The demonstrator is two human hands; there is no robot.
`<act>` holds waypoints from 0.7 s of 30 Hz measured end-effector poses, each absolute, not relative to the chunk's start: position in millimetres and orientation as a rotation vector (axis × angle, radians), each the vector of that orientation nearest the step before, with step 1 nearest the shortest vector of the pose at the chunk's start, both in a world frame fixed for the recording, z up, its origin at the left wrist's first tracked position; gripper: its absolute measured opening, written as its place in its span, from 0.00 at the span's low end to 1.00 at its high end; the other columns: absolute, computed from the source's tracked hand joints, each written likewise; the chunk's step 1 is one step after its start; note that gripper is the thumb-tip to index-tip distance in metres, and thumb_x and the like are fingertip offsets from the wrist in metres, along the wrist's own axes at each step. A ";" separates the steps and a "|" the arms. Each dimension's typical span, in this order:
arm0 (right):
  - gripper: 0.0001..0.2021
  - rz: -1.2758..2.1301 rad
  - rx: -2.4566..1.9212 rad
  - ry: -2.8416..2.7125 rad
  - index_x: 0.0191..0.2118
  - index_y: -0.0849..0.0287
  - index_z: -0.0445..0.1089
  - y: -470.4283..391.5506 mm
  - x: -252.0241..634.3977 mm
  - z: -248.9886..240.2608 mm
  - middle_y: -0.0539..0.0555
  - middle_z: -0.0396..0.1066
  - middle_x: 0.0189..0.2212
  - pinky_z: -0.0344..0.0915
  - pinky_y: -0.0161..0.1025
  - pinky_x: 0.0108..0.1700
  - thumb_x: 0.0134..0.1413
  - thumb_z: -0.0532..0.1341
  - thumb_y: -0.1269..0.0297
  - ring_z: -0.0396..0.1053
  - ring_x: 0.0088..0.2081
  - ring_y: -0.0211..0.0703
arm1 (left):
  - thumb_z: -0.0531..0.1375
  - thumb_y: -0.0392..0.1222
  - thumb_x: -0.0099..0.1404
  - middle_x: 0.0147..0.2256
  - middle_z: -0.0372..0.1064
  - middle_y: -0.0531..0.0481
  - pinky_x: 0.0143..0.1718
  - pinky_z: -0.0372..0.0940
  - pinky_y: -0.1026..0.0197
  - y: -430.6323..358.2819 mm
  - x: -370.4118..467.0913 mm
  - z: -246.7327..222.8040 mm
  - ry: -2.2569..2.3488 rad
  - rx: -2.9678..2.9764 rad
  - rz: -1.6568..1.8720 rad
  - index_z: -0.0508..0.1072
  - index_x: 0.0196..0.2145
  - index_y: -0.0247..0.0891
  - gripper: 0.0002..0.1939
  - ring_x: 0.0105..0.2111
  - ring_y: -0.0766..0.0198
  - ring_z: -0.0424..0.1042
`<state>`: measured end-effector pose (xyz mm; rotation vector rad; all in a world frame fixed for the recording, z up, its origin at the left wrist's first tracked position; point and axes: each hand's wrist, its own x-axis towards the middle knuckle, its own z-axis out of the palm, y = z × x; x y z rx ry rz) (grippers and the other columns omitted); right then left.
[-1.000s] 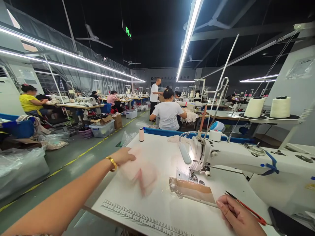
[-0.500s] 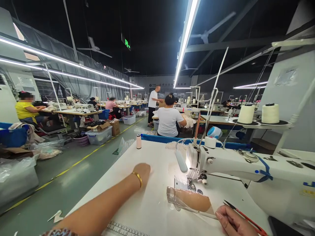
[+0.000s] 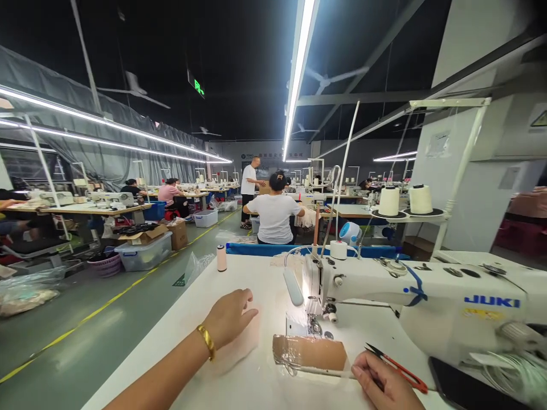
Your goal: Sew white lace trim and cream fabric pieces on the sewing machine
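My left hand (image 3: 233, 316), with a gold bracelet at the wrist, hovers over the left of the white sewing table (image 3: 171, 341). Its fingers are apart, and a sheer pale pink piece of fabric (image 3: 245, 347) lies beneath it. Thumb and forefinger of my right hand (image 3: 380, 378) pinch the right end of a clear plastic sheet (image 3: 307, 373). A tan strip (image 3: 314, 353) shows through that plastic, in front of the sewing machine (image 3: 318, 285) needle area. Red-handled thread snips (image 3: 404, 371) lie just beyond my right hand.
A pink thread spool (image 3: 221, 258) stands at the table's far left corner. A black phone-like slab (image 3: 459, 384) and coiled white cord (image 3: 513, 370) lie at right. Thread cones (image 3: 389, 202) stand behind the machine. A seated co-worker (image 3: 277, 213) in white faces away.
The view has swung right. My left hand, earlier with no separate fingers showing, now has its fingers apart above the sheer fabric. My right hand keeps its pinch on the plastic.
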<state>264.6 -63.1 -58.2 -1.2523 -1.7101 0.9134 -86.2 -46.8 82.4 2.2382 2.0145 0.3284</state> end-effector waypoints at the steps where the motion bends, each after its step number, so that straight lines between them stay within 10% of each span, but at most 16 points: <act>1: 0.19 0.952 -1.266 -1.689 0.29 0.54 0.62 -65.4 264.1 -50.8 0.45 0.57 0.20 0.52 0.37 0.28 0.61 0.54 0.44 0.55 0.23 0.41 | 0.52 0.47 0.70 0.43 0.76 0.45 0.44 0.65 0.54 -51.2 -78.9 80.3 1.936 2.284 0.345 0.71 0.42 0.40 0.12 0.43 0.53 0.75; 10: 0.14 1.059 -1.366 -1.627 0.33 0.54 0.63 -63.1 270.3 -23.8 0.45 0.65 0.22 0.56 0.34 0.26 0.60 0.56 0.49 0.62 0.22 0.38 | 0.62 0.54 0.65 0.53 0.72 0.42 0.54 0.63 0.47 -36.4 -21.8 34.7 1.282 2.459 0.387 0.68 0.57 0.41 0.26 0.53 0.46 0.68; 15: 0.13 1.051 -1.395 -1.670 0.33 0.54 0.63 -61.4 269.8 -20.6 0.45 0.67 0.22 0.58 0.33 0.27 0.61 0.56 0.50 0.64 0.22 0.38 | 0.58 0.68 0.63 0.39 0.70 0.46 0.41 0.62 0.53 -39.6 2.0 35.4 1.205 2.468 0.319 0.70 0.37 0.40 0.25 0.40 0.51 0.68; 21: 0.11 0.991 -1.454 -1.777 0.33 0.55 0.64 -61.4 271.7 -12.2 0.45 0.67 0.23 0.58 0.34 0.28 0.64 0.54 0.56 0.64 0.24 0.39 | 0.55 0.45 0.62 0.34 0.70 0.49 0.36 0.58 0.58 -38.5 8.9 34.0 1.299 2.296 0.259 0.60 0.28 0.41 0.08 0.35 0.57 0.67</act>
